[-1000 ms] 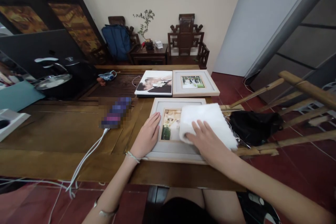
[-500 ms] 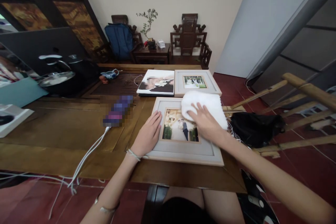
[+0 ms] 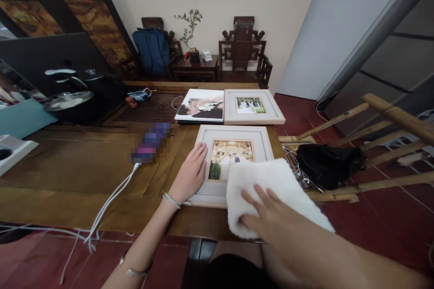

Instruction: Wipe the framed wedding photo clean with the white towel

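A light wooden picture frame (image 3: 269,142) with a pale mat and a small wedding photo lies flat on the wooden table. My left hand (image 3: 190,172) rests on its left border, fingers stretched out and flat. My right hand (image 3: 267,212) holds a fluffy white cloth (image 3: 276,176), thumb and fingers pressed into it. The cloth covers the frame's lower right part and hangs past the table's near edge. Behind this frame lie a second framed photo (image 3: 275,107) and, left of it, an album-like item (image 3: 216,114) with a picture on top.
On the table (image 3: 84,171), a blurred phone-like object (image 3: 149,142) trails white cables (image 3: 113,203). Further left are a lidded pot (image 3: 69,101), a teal box (image 3: 27,119) and a dark screen (image 3: 37,56). A bamboo rack (image 3: 398,117) with a black bag (image 3: 330,165) stands at right.
My right hand has drawn the white cloth from the frame's upper right corner down towards me, over its lower right corner. My left hand has stayed on the left border.
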A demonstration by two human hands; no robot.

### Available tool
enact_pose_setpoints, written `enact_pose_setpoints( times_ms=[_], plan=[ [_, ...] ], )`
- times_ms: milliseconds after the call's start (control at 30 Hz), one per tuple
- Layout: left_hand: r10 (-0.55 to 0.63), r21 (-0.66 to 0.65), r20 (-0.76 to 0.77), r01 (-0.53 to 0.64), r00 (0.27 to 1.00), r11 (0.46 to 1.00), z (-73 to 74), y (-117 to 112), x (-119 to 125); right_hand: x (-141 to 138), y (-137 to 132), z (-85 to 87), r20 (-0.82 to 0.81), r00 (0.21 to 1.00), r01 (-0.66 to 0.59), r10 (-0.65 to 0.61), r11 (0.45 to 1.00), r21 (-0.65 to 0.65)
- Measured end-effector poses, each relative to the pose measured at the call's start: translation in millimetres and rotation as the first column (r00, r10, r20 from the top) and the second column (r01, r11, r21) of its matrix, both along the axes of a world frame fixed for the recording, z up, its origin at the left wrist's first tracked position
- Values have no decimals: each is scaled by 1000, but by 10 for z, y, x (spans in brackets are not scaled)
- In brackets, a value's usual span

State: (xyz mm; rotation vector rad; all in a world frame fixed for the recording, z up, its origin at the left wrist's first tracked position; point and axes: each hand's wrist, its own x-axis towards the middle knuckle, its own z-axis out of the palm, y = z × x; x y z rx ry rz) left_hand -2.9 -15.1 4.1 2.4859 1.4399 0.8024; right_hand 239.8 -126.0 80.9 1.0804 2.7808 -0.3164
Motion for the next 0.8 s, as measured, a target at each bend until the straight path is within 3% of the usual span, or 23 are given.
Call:
enact_pose_setpoints(
  times_ms=[67, 167, 333, 433, 533, 600, 667, 800],
  plan=[
    [-11, -1, -5, 11, 1000, 1000, -2, 2, -4, -42, -85, 0, -5, 1000, 2, -2, 1000, -31],
    [-25, -1, -11, 25, 1000, 1000, 2, 3, -14, -108, 51, -79, -15, 997, 75, -75, 997, 3],
    [-33, -15, -14, 32, 999, 999, 17, 3, -21, -54, 808, -262, -74, 979, 204, -191, 946, 251],
    [-37, -24, -12, 36, 999, 999, 19, 3, -17, 47, 1317, -281, -102, 970, 243, -221, 890, 385],
    [-31, -23, -9, 31, 999, 999, 13, 4, -12, 110, 1613, -260, -79, 971, 234, -224, 854, 464],
    [-27, -21, -3, 27, 1000, 999, 9, 6, -9, 115, 1618, -259, -35, 978, 198, -207, 856, 478],
    [-25, -18, 5, 25, 1000, 1000, 7, 8, -6, 91, 1459, -257, 12, 983, 158, -184, 875, 457],
    [-18, -7, 17, 19, 1000, 1000, 3, 7, -2, -6, 797, -139, 60, 985, 134, -161, 938, 319]
  ],
)
